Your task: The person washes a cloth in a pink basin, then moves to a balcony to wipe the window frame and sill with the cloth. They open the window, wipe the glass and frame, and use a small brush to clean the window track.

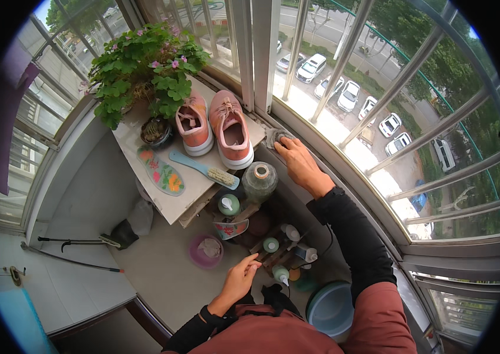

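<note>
My right hand presses a grey cloth onto the window ledge, at the corner beside a light tabletop. The fingers lie over the cloth and hide part of it. My left hand hangs in front of my body, loosely spread and holding nothing. It is above the floor, left of a small rack with several bottles. On the tabletop, near my right hand, stand two pink sneakers. A blue-handled scrub brush and a floral insole lie beside them.
A flowering potted plant and a small cactus pot stand on the table. Below are a large glass bottle, a green-capped pump bottle, a pink basin and a blue tub. Metal window bars line the right.
</note>
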Action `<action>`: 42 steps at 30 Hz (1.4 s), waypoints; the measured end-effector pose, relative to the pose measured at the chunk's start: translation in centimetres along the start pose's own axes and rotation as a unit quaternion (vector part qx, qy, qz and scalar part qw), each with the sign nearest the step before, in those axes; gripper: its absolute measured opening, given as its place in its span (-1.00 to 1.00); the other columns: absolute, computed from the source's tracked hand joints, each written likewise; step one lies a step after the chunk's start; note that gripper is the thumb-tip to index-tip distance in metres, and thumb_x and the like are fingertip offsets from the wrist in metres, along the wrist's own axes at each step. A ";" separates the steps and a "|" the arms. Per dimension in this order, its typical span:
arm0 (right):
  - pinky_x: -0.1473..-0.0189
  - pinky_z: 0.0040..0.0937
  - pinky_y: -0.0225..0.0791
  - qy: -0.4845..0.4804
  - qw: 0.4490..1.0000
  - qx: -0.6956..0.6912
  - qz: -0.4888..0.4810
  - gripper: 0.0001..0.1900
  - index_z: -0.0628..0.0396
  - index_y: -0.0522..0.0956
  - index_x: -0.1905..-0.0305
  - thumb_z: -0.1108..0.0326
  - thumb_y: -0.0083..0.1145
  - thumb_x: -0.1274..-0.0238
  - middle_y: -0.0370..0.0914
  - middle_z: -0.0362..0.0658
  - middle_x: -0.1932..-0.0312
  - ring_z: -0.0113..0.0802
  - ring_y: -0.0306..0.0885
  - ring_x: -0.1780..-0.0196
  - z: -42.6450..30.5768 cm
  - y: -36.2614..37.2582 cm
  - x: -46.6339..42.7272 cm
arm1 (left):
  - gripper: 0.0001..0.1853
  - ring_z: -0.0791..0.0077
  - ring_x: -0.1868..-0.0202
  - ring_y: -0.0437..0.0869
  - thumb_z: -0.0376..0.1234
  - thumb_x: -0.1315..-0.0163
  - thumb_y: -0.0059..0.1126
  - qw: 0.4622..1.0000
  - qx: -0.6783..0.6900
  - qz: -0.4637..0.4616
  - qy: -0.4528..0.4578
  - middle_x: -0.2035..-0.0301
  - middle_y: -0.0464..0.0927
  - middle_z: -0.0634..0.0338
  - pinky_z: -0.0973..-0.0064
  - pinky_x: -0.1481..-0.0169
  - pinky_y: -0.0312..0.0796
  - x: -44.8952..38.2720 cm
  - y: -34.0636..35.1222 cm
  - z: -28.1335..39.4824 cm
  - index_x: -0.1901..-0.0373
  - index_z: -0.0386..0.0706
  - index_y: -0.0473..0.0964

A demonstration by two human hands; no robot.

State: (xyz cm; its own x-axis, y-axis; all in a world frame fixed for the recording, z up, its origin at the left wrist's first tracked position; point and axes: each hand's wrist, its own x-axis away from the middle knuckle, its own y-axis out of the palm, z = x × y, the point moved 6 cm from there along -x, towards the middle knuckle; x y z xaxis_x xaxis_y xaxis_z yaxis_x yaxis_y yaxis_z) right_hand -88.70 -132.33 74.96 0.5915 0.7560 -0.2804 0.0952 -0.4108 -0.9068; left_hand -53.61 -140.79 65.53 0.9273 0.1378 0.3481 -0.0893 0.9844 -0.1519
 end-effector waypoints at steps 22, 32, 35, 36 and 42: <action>0.03 -0.08 0.67 0.172 0.979 0.067 0.087 -0.88 0.07 0.79 0.24 0.38 0.27 -0.25 0.63 0.09 0.07 0.05 0.68 -0.05 0.3 0.2 -0.1 | -0.56 0.43 -0.05 0.80 -0.39 -0.62 0.11 0.993 -0.076 -0.090 0.023 0.00 0.79 0.03 0.47 -0.16 0.60 -0.2 3.8 0.1 -0.45 -0.34 0.47; 0.19 -0.16 0.66 0.295 0.931 0.143 0.159 -0.90 0.12 0.71 0.29 0.38 0.24 -0.27 0.61 -0.03 0.19 -0.09 0.69 0.07 0.7 -5.9 21.5 | -0.56 0.31 -0.03 0.84 -0.40 -0.61 0.11 0.967 -0.132 -0.210 0.065 0.02 0.81 -0.03 0.39 -0.14 0.62 0.1 11.0 2.0 -0.44 -0.33 0.47; 0.22 -0.15 0.63 0.347 0.905 0.172 0.177 -0.93 0.09 0.59 0.35 0.40 0.23 -0.25 0.57 -0.09 0.22 -0.10 0.67 0.11 1.0 -8.1 30.4 | -0.56 0.35 -0.04 0.83 -0.41 -0.61 0.09 0.957 -0.141 -0.244 0.061 0.00 0.81 -0.02 0.40 -0.17 0.61 0.9 13.1 2.0 -0.45 -0.32 0.46; 0.24 -0.14 0.63 0.365 0.894 0.183 0.187 -0.92 0.08 0.57 0.35 0.40 0.24 -0.26 0.55 -0.10 0.22 -0.10 0.66 0.10 1.0 -9.0 33.1 | -0.56 0.35 -0.04 0.83 -0.41 -0.61 0.09 0.955 -0.139 -0.254 0.065 0.00 0.81 -0.02 0.39 -0.17 0.61 1.1 13.8 2.0 -0.45 -0.31 0.46; 0.02 -0.06 0.57 0.461 0.837 0.196 0.219 -0.91 0.16 0.57 0.26 0.44 0.29 -0.29 0.50 -0.03 0.13 0.03 0.59 -0.03 0.0 -13.7 43.6 | -0.57 0.23 -0.01 0.86 -0.42 -0.57 0.13 0.950 -0.135 -0.267 0.091 0.03 0.81 -0.06 0.35 -0.11 0.63 2.0 14.8 1.3 -0.42 -0.31 0.49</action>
State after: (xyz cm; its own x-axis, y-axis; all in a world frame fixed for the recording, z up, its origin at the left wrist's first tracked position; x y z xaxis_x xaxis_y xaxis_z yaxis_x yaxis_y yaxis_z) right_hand -64.17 -93.75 75.15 0.8845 -0.2118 -0.4156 -0.4565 -0.2102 -0.8645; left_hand -53.57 -125.79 65.22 0.8637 -0.4190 0.2799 0.4855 0.8407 -0.2396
